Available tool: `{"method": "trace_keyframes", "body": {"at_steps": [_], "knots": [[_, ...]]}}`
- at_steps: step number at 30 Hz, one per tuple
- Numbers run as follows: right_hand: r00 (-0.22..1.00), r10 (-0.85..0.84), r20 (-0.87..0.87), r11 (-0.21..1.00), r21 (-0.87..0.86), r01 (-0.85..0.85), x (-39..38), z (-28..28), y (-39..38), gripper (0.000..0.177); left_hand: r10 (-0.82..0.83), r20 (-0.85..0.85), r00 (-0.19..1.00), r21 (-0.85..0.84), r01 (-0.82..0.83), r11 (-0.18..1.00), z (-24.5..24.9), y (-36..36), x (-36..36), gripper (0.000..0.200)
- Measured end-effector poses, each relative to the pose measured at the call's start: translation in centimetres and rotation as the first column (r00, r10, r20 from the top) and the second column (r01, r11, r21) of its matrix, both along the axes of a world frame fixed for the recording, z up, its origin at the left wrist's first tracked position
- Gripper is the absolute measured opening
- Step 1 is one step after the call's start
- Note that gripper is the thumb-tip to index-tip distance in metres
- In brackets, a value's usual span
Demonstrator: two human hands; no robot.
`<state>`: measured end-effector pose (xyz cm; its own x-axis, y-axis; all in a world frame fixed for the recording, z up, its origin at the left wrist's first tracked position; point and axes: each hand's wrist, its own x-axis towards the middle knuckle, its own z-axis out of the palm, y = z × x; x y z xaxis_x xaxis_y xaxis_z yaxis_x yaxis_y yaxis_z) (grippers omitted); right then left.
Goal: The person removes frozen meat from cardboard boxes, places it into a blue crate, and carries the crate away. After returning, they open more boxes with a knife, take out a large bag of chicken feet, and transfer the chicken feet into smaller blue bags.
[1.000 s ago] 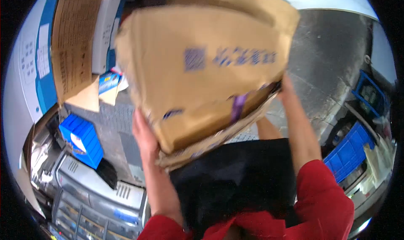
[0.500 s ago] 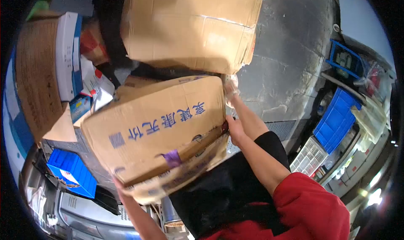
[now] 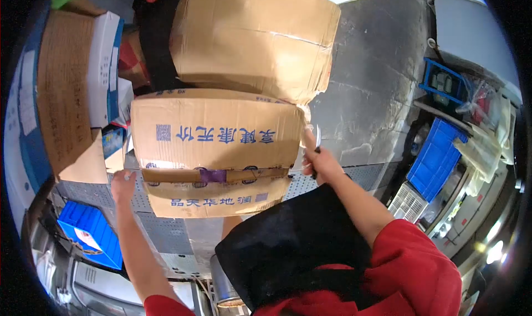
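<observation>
In front of me sits a brown cardboard box point(image 3: 221, 116) with blue Chinese print and a QR code. A strip of tape runs along the seam between its top flaps, with a purple patch point(image 3: 213, 176) in the middle. My right hand point(image 3: 326, 165), just beyond the box's right side, is closed round the dark handle of a small knife point(image 3: 318, 138), its blade pointing away from me. Near the lower left side of the box is my left hand point(image 3: 123, 186), holding nothing, its fingers loosely bent and apart.
Behind the box stands a larger cardboard box point(image 3: 255, 44). More cartons point(image 3: 66, 88) are stacked on the left, above a blue plastic crate point(image 3: 91, 235). A blue crate point(image 3: 438, 158) and a white basket point(image 3: 409, 205) lie along the right side. A metal pot point(image 3: 221, 283) is near my legs.
The box has turned from tilted to nearly square in front of me. My left hand has left its lower corner and moved up and left. The knife shows more clearly in my right hand.
</observation>
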<state>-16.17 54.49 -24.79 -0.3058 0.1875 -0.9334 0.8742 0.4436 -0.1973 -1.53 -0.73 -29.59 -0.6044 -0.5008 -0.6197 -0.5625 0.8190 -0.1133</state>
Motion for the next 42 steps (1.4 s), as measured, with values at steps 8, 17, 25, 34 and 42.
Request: {"method": "trace_keyframes", "body": {"at_steps": [8,17,25,34,42], "knots": [[0.539,0.794,-0.282,0.601,0.220,-0.769,-18.9,-3.9,-5.3,0.040,0.078,-0.582,0.810,0.049,-0.061,0.997,5.6,14.8,-10.1,0.057],[-0.157,0.913,-0.377,0.021,0.428,-0.904,-27.5,-9.3,-29.4,0.028,0.138,-0.538,0.832,-0.217,-0.295,0.931,-1.1,20.3,-12.1,0.077],[-0.098,0.982,-0.164,-0.026,0.395,-0.918,-29.8,-11.3,-23.3,0.030,0.147,-0.550,0.822,-0.176,-0.286,0.942,-1.0,19.9,-12.2,0.078],[0.022,1.000,0.016,0.014,0.392,-0.920,-30.4,-6.8,-1.0,0.023,0.067,-0.571,0.818,-0.257,-0.256,0.932,-1.6,20.1,-12.1,0.072],[-0.341,0.865,-0.367,-0.152,0.456,-0.877,-30.7,-7.5,-2.5,0.024,0.227,-0.536,0.813,-0.256,-0.412,0.874,-2.0,21.7,-16.4,0.068]]}}
